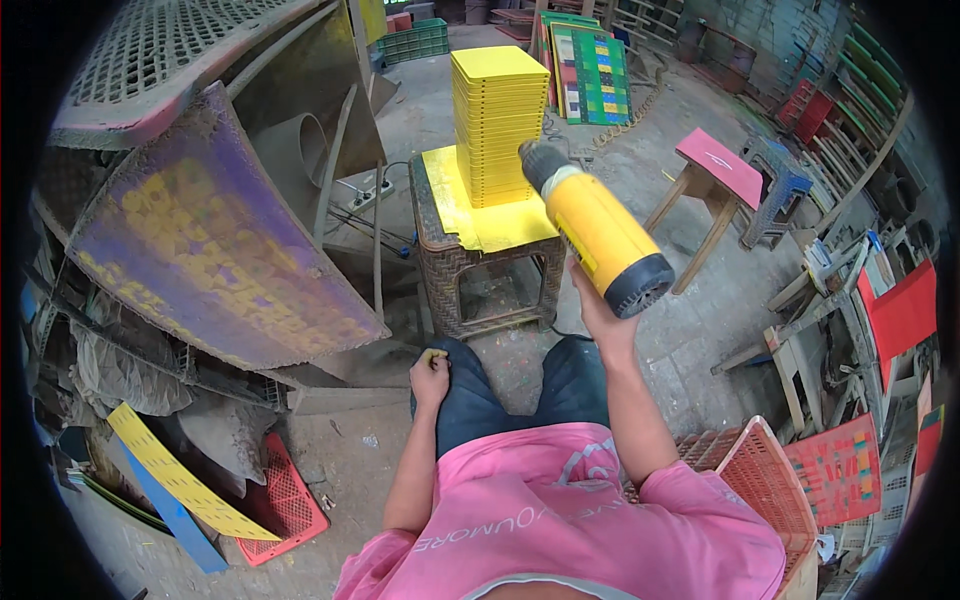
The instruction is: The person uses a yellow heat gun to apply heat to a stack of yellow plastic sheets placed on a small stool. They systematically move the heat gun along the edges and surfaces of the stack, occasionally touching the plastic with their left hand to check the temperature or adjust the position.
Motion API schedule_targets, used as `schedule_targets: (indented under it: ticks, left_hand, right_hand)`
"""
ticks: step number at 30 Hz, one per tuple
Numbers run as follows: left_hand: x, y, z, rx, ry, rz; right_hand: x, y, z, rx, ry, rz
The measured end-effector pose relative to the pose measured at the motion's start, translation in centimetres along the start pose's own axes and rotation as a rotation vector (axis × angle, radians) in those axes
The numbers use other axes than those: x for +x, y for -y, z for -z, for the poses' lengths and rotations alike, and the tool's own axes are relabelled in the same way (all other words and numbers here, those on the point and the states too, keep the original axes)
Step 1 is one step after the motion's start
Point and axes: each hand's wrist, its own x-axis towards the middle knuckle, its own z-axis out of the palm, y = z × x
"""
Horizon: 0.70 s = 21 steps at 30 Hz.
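My right hand point(606, 308) is wrapped round the handle of a yellow and black power drill point(605, 225), raised in front of me. The drill's dark chuck points away and to the left, towards a tall stack of yellow plastic plates point(495, 130). That stack stands on a yellow sheet point(515, 232) laid over a brown woven-pattern stool point(437, 215). By my left thigh, my left hand point(431, 378) is closed, its fingers curled with yellow at the tips. Whatever it may hold is too small to make out.
At left, a purple and yellow stained panel point(215, 240) leans out near the stool. A red crate point(755, 470) stands close at my right. Further off are a pink-topped stool point(722, 165), a blue stool point(775, 190) and colourful boards point(595, 75). A power strip point(372, 200) lies behind the panel.
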Motion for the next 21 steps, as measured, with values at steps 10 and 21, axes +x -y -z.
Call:
schedule_targets:
  ticks: [10, 21]
  left_hand:
    - [-0.1, -0.3, 0.3, 0.04, 0.022, 0.031]
    - [0.0, -0.2, 0.0, -0.034, -0.009, 0.014]
  right_hand:
    - [3.4, 2.1, -0.4, -0.097, -0.078, 0.105]
    - [-2.4, -2.7, 1.5, -0.23, 0.204, 0.348]
